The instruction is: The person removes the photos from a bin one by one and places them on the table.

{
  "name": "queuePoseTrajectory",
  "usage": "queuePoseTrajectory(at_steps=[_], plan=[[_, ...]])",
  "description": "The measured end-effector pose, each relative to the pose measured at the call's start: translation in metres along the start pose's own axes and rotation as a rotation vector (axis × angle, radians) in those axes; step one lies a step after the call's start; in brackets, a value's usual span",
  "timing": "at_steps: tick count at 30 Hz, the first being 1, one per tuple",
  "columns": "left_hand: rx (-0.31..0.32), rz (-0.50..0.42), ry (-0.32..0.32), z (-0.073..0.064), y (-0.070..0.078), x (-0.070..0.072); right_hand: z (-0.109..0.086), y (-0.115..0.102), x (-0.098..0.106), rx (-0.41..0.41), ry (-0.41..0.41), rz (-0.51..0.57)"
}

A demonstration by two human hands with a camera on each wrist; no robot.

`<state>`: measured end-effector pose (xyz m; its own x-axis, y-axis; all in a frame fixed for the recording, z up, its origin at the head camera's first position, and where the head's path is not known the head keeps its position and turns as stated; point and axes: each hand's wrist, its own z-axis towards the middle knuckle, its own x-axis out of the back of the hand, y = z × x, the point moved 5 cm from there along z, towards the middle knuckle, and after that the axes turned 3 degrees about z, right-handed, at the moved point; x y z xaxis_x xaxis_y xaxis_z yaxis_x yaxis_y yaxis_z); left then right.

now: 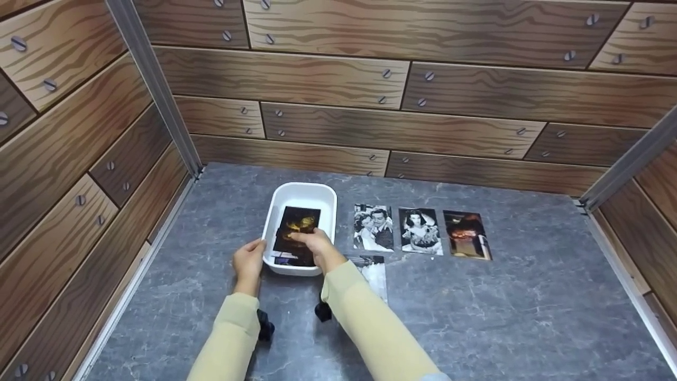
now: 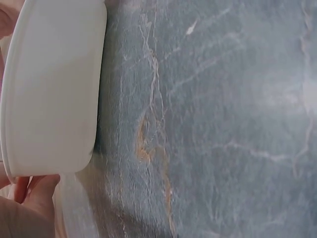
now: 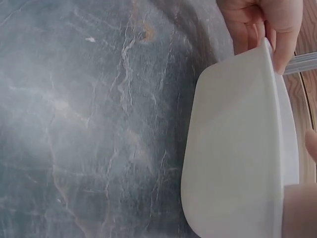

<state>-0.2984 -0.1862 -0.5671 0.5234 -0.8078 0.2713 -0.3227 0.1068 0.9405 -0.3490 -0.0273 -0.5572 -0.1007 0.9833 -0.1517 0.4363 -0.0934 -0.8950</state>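
Note:
A white plastic tub [image 1: 333, 203] stands on the grey surface, its side wall showing large in both wrist views. My left hand [image 1: 248, 261] grips its left rim near the front corner, thumb on one side and fingertips against the outer wall [image 2: 42, 191]. Inside the tub lies a dark photo card [image 1: 288, 225] with a yellowish figure, overlapping another card [image 1: 288, 259] at the front end. My right hand [image 1: 323, 250] reaches in over the right rim, one digit extended across the dark photo. Its other fingers are mostly hidden.
To the right lie two black-and-white photos [image 1: 373, 227] [image 1: 420, 230] and a dark photo with an orange glow [image 1: 468, 234] in a row. Another photo [image 1: 376, 272] is partly behind my right sleeve. Wood-patterned panels [image 1: 328, 121] enclose the surface.

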Motion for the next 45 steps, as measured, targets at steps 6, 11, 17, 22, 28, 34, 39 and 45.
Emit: queuePoseTrajectory(at_steps=[6, 11, 17, 22, 28, 34, 39, 45], plan=[[-0.001, 0.011, 0.007, -0.001, 0.000, 0.001, 0.022, 0.015, 0.004, -0.017, -0.005, -0.023], [-0.017, 0.038, 0.015, -0.001, 0.001, 0.001, 0.006, 0.005, 0.004, -0.068, 0.005, -0.013], [-0.007, 0.026, 0.023, -0.002, -0.001, 0.001, 0.030, 0.022, 0.012, -0.061, 0.062, -0.010], [-0.005, 0.020, 0.014, -0.002, -0.001, -0.001, 0.188, 0.121, 0.039, -0.032, 0.066, 0.003], [-0.013, 0.013, 0.014, -0.001, -0.001, -0.001, 0.244, 0.153, 0.049, -0.020, 0.103, -0.031], [-0.034, 0.027, 0.023, -0.001, 0.000, 0.000, 0.146, 0.083, 0.033, 0.069, 0.174, -0.156], [-0.065, 0.051, 0.038, -0.002, 0.002, 0.002, 0.125, 0.067, 0.031, 0.171, 0.224, -0.109], [-0.066, 0.049, 0.040, -0.002, 0.002, 0.002, 0.116, 0.061, 0.027, 0.276, 0.093, -0.106]])
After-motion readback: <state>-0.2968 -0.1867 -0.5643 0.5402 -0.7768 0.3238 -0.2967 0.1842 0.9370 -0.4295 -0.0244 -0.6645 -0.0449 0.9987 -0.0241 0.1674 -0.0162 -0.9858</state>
